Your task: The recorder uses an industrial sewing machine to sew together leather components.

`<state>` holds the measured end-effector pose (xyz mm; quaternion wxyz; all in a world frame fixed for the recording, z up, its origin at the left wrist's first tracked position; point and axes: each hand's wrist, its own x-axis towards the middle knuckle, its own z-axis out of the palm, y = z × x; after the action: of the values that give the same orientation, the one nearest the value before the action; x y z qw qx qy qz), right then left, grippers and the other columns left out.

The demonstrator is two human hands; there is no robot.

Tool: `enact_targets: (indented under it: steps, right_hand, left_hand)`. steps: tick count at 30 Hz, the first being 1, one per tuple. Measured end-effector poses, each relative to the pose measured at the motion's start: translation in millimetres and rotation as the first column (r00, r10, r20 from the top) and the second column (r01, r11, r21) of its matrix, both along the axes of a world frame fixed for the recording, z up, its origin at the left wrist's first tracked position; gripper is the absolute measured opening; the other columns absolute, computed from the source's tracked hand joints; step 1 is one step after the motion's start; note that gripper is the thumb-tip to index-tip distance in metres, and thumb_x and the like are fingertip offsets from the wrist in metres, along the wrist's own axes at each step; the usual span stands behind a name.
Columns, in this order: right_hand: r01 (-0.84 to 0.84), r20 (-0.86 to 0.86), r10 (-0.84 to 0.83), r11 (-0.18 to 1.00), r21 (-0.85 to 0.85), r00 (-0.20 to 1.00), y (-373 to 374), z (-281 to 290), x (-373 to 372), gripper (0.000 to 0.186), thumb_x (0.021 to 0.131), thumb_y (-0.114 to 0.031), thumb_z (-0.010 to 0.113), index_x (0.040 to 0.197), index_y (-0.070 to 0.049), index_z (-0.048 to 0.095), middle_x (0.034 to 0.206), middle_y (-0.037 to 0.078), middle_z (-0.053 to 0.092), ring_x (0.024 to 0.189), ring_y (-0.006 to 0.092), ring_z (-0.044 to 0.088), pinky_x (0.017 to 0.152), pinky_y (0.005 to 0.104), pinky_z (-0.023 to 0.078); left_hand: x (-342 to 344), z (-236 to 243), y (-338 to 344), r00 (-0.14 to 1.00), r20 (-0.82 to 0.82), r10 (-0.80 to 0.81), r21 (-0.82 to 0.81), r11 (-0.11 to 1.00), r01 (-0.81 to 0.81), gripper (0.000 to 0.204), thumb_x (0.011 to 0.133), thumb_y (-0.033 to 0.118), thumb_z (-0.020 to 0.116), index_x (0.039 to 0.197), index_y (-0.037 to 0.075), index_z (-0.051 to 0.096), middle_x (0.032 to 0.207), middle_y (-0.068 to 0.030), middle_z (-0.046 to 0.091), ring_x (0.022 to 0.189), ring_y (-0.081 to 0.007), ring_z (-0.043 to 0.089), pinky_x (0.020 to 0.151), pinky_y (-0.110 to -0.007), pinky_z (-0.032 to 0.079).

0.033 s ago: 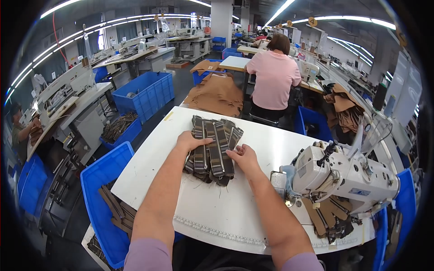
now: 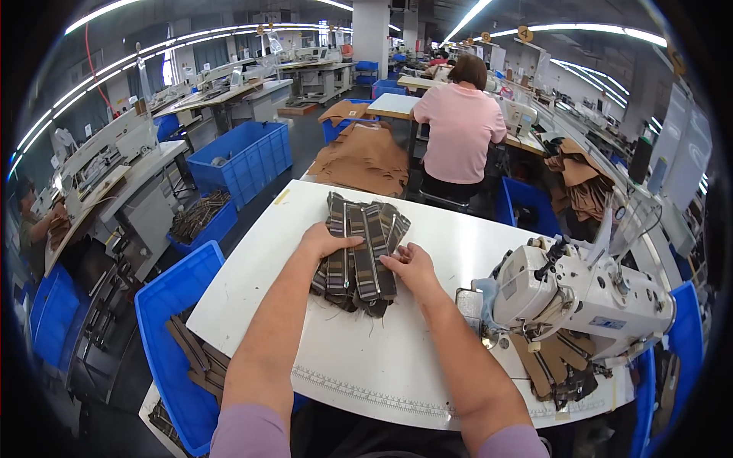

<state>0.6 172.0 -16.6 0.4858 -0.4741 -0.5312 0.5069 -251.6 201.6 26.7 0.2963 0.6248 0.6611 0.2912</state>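
A stack of striped brown-and-grey fabric strips with zippers [image 2: 363, 252] lies fanned out on the white sewing table [image 2: 336, 359], loose threads trailing from its near end. My left hand [image 2: 324, 242] grips the stack's left side, thumb flat across the top and the other fingers hidden beside or under it. On the right edge, my right hand [image 2: 412, 266] holds the strips between thumb and fingers, some of the fingers curled.
A white sewing machine [image 2: 573, 301] stands at the right, with tan and striped pieces [image 2: 553, 359] beside its base. Blue bins [image 2: 179, 305] flank the table. Brown cut panels [image 2: 363, 160] are piled beyond it, near a seated person in pink [image 2: 460, 133].
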Motion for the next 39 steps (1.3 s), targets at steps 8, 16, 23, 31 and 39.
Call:
enact_targets:
  steps: [8, 16, 23, 31, 39]
  right_hand:
    - [-0.043, 0.357, 0.019, 0.997, 0.059, 0.934, -15, 27, 16, 0.074, 0.079, -0.043, 0.084, 0.119, 0.014, 0.060, 0.107, 0.024, 0.072, 0.093, 0.0317, 0.072, 0.086, 0.0371, 0.056]
    - [-0.063, 0.515, -0.205, 0.888, 0.456, 0.832, -27, 12, -7, 0.078, 0.086, -0.050, 0.073, 0.136, 0.008, 0.056, 0.135, 0.031, 0.058, 0.121, 0.0399, 0.061, 0.105, 0.0417, 0.048]
    - [-0.065, -0.065, 0.115, 0.850, 0.523, 0.991, -77, 105, -4, 0.098, 0.083, -0.021, 0.082, 0.157, 0.004, 0.023, 0.131, 0.022, 0.062, 0.118, 0.0283, 0.065, 0.102, 0.0375, 0.050]
    - [-0.157, -0.205, 0.330, 0.799, 0.581, 0.922, -81, 115, 2, 0.081, 0.075, -0.017, 0.089, 0.138, 0.001, 0.042, 0.126, 0.017, 0.065, 0.116, 0.0228, 0.064, 0.102, 0.0349, 0.050]
    - [-0.284, -0.179, 0.384, 0.863, 0.417, 0.906, -70, 83, -7, 0.067, 0.080, -0.016, 0.087, 0.134, 0.002, 0.052, 0.123, 0.015, 0.068, 0.115, 0.0214, 0.065, 0.102, 0.0354, 0.050]
  left_hand:
    - [52, 12, -29, 0.749, 0.608, -0.262, 0.047, 0.954, 0.295, 0.067, 0.074, 0.027, 0.092, 0.128, 0.000, 0.062, 0.119, -0.0136, 0.070, 0.105, -0.0237, 0.070, 0.090, -0.038, 0.058]
    - [54, -12, -81, 0.432, 0.901, 0.021, -0.141, 0.959, 0.247, 0.061, 0.082, 0.012, 0.085, 0.134, 0.003, 0.055, 0.122, -0.0122, 0.067, 0.109, -0.0258, 0.069, 0.093, -0.041, 0.060]
    - [74, 58, -138, 0.490, 0.821, -0.292, 0.302, 0.951, 0.061, 0.060, 0.079, 0.007, 0.087, 0.132, 0.004, 0.058, 0.124, -0.0078, 0.067, 0.115, -0.0203, 0.065, 0.099, -0.036, 0.054]
    - [69, 88, -156, 0.742, 0.590, -0.318, 0.419, 0.906, 0.055, 0.068, 0.067, 0.005, 0.091, 0.128, 0.003, 0.062, 0.118, -0.0080, 0.071, 0.109, -0.0211, 0.068, 0.099, -0.038, 0.053]
    - [52, 53, -144, 0.738, 0.640, -0.216, 0.345, 0.938, -0.025, 0.067, 0.065, 0.007, 0.095, 0.124, 0.002, 0.064, 0.115, -0.0092, 0.072, 0.106, -0.0216, 0.069, 0.095, -0.036, 0.056]
